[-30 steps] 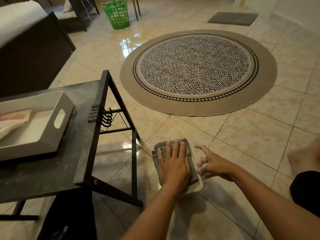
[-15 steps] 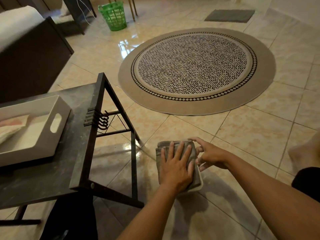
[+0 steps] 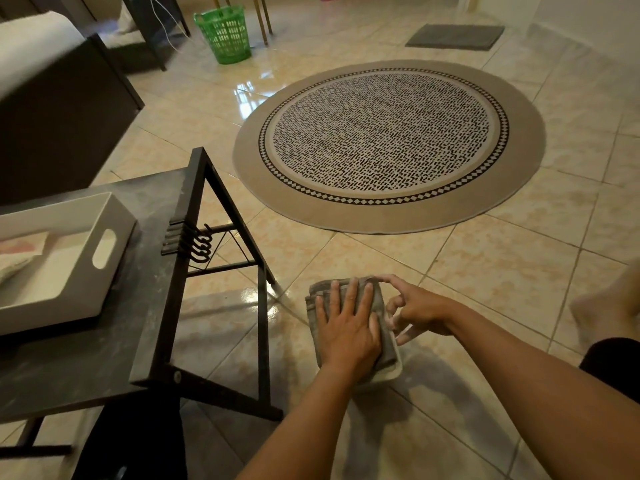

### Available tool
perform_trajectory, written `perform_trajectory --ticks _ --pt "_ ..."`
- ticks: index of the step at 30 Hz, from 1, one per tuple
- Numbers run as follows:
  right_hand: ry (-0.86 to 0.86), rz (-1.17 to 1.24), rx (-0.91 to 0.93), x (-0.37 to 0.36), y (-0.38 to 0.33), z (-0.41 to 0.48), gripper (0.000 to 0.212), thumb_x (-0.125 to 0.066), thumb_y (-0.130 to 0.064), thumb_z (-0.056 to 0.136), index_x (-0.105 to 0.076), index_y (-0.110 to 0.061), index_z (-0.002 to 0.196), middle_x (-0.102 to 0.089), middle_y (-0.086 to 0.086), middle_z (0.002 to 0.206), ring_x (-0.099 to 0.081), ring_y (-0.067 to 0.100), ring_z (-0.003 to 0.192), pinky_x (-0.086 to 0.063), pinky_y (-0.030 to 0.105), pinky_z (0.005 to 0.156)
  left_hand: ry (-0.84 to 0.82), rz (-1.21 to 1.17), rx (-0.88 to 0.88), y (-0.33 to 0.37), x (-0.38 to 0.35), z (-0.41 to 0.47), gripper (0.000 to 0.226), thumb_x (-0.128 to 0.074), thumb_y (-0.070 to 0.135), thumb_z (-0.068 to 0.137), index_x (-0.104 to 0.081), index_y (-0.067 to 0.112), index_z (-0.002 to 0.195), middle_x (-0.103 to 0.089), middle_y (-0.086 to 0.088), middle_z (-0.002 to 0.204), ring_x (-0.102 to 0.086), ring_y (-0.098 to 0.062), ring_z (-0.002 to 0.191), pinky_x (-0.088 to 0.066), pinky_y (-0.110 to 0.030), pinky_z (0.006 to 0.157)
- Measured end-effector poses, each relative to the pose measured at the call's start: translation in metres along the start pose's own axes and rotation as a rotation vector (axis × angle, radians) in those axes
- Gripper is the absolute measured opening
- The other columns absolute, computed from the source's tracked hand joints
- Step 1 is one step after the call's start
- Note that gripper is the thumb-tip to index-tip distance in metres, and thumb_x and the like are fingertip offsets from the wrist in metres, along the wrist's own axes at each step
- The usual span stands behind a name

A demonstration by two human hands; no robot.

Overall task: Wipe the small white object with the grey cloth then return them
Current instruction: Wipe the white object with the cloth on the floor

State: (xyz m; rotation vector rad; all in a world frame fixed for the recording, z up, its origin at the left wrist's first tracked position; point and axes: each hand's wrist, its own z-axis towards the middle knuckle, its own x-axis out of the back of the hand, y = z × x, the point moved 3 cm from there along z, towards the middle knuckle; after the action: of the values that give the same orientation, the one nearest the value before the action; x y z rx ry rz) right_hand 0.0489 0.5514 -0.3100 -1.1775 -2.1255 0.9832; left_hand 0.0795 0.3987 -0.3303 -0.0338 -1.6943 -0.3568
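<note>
Grey cloth [image 3: 348, 289]: folded, soft; left hand [image 3: 348, 329] flat, grip open, pressing it onto small white object [image 3: 393, 370], likely light, rigid. Right hand [image 3: 417, 311] steadies edge, grip loosely open.

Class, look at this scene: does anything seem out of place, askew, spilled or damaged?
Nothing spilled or damaged. One oddity: the grey cloth and small white object lie on the floor tiles under the left hand, not on the table.

floor [image 3: 502, 265]: glossy tile | cloth [image 3: 377, 299]: grey terry | basket [image 3: 225, 32]: green plastic
</note>
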Motion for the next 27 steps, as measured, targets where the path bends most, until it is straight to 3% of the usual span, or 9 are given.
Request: perform_trajectory --ticks 5,10,14,18,22,27 --pt "-0.032 0.012 -0.018 0.001 -0.002 0.008 0.095 -0.058 0.02 0.081 -0.028 -0.042 0.146 -0.055 0.014 0.087 -0.068 0.021 0.071 -0.061 0.042 0.065 0.006 0.005 0.047 -0.003 -0.005 -0.009 0.064 -0.003 0.05 0.094 0.012 0.033 0.155 0.023 0.004 0.161 0.03 -0.026 0.145 0.02 -0.051 0.115" --pt "-0.081 0.004 0.0 -0.003 -0.006 0.007 0.092 -0.049 0.022 0.084 -0.03 -0.049 0.139 -0.06 0.03 0.116 -0.071 0.028 0.082 -0.062 0.047 0.07 0.005 0.068 -0.052 0.005 -0.005 0.005 0.062 -0.017 0.047 0.103 0.012 0.03 0.155 0.023 0.002 0.162 0.027 -0.029 0.146 0.021 -0.051 0.114" --pt "-0.002 0.024 0.013 -0.001 -0.002 0.009 0.091 -0.056 0.02 0.083 -0.034 -0.044 0.142 -0.054 0.016 0.09 -0.068 0.022 0.071 -0.062 0.042 0.065 0.008 0.026 0.071 -0.008 -0.004 0.009 0.061 -0.007 0.048 0.101 0.015 0.03 0.154 0.021 0.0 0.163 0.028 -0.027 0.146 0.015 -0.051 0.118" --pt "0.044 0.046 0.015 -0.001 0.003 0.008 0.089 -0.056 0.022 0.082 -0.037 -0.04 0.144 -0.052 0.013 0.088 -0.064 0.02 0.067 -0.062 0.04 0.061 0.018 -0.016 0.121 0.001 -0.014 -0.032 0.066 0.004 0.05 0.093 0.015 0.029 0.154 0.023 -0.002 0.162 0.03 -0.028 0.145 0.011 -0.054 0.118" --pt "0.05 -0.001 0.011 -0.003 0.001 0.006 0.095 -0.048 0.025 0.08 -0.034 -0.042 0.145 -0.062 0.021 0.107 -0.067 0.03 0.083 -0.061 0.054 0.074 0.018 -0.02 0.037 0.029 -0.018 -0.041 0.065 -0.001 0.048 0.094 0.014 0.027 0.154 0.022 -0.002 0.161 0.029 -0.028 0.145 0.017 -0.054 0.115" --pt "0.102 0.017 0.006 -0.003 0.001 0.002 0.09 -0.057 0.019 0.083 -0.032 -0.038 0.148 -0.052 0.011 0.086 -0.062 0.02 0.068 -0.062 0.046 0.069 0.028 -0.037 0.139 0.004 -0.012 -0.029 0.065 -0.007 0.05 0.097 0.016 0.027 0.154 0.023 -0.003 0.162 0.031 -0.027 0.144 0.015 -0.053 0.115"
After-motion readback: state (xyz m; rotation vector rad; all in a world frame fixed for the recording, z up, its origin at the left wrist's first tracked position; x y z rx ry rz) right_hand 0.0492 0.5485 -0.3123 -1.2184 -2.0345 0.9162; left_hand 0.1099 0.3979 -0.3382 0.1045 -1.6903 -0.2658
